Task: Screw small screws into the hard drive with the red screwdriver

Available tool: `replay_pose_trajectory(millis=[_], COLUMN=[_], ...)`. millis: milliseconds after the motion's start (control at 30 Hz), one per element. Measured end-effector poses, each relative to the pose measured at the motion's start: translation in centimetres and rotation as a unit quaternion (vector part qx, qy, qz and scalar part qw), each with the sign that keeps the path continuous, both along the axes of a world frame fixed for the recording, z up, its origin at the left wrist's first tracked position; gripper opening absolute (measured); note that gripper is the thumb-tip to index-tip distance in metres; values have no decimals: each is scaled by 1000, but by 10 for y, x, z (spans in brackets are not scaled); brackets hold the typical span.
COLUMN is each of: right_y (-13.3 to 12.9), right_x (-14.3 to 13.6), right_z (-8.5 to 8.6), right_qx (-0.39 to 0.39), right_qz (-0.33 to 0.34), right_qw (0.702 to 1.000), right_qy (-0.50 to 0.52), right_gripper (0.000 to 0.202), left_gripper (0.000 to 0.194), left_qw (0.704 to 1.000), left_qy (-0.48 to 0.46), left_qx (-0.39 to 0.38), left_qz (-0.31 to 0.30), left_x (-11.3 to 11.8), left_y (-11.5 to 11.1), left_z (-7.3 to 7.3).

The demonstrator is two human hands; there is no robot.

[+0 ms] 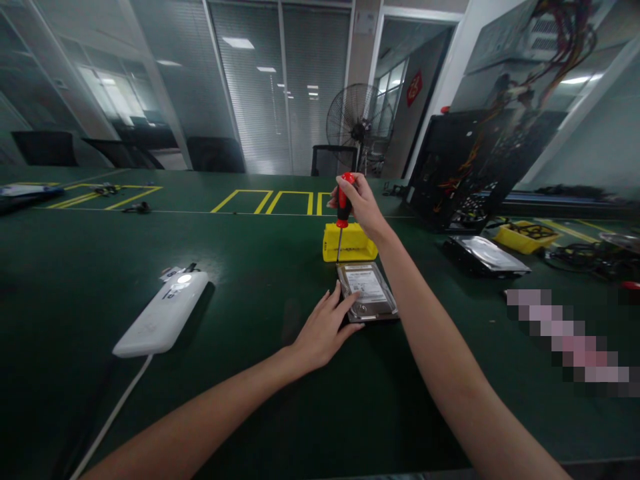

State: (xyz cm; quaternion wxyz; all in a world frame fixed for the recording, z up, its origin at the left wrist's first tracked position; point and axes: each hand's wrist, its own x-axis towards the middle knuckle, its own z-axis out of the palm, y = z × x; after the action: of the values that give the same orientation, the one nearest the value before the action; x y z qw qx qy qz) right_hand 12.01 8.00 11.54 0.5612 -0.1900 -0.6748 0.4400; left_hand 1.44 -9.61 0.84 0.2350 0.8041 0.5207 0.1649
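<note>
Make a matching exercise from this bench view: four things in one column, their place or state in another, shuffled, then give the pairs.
Things:
1. screwdriver
2. hard drive
3. yellow tray
4. power strip

Places or states:
A. flat on the mat, steadied by the left hand
B. left of the arms, light on
C. upright in the right hand
D. just behind the drive

Pairs: 1-C, 2-A, 3-D, 4-B

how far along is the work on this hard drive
Done: the hard drive lies flat on the green table. In hand: the left hand steadies its near left edge while the right hand holds a red screwdriver upright, tip at its far left corner. Left: its cover is still on.
</note>
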Motion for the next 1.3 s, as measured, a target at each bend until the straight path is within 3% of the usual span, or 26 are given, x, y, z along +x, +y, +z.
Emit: replay_pose_trajectory(millis=[333, 700, 1067, 1300], right_y=[-5, 1, -3, -5], right_x=[-2, 4, 4, 3], right_z=[0, 0, 1, 2], right_qx=[79, 57, 32, 34], right_qz=[-10, -53, -43, 0], right_qw=[996, 997, 998, 999], right_qy=[-32, -5, -26, -34], right_gripper=[33, 32, 37, 40], left_gripper=[60, 62, 62, 62], left_qw=[999, 998, 999, 999], left_qy=[-29, -57, -38, -31], left_qx=[11, 7, 3, 4], left_qz=[-6, 5, 12, 13], left_x=[-1, -2, -3, -2], left_y=[1, 3, 1, 1], left_z=[-5, -7, -3, -2])
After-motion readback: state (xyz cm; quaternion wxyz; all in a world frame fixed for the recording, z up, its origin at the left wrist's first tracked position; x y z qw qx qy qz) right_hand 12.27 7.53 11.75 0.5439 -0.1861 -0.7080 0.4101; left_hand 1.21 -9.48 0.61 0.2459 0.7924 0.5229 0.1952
